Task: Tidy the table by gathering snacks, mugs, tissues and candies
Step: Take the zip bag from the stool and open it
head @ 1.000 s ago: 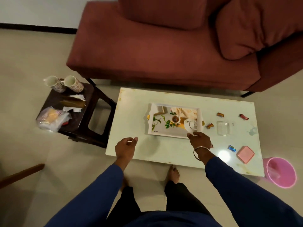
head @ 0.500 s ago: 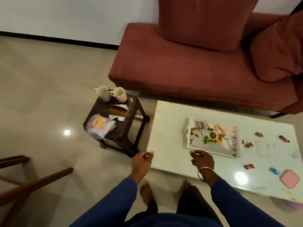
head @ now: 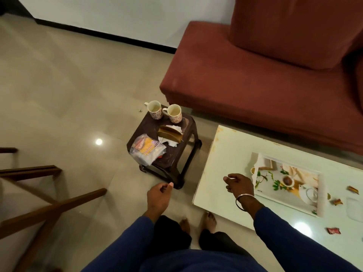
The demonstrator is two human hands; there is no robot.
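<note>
The left hand (head: 158, 198) hangs over the floor with its fingers (head: 170, 185) loosely curled and holding nothing, just short of the dark stool (head: 184, 134). The right hand (head: 240, 185) hovers over the near left part of the white worktop (head: 220, 154), fingers relaxed and empty, just beside the printed tray (head: 320, 201). On the stool, beyond both hands, stand two mugs (head: 155, 109), with a tissue holder (head: 170, 135) and a snack bag (head: 147, 151) nearer. Candies (head: 337, 202) lie right of the tray.

Snack packet (head: 147, 149) on the stool (head: 177, 134) — printed lettering too blurred to read, no other text legible
</note>
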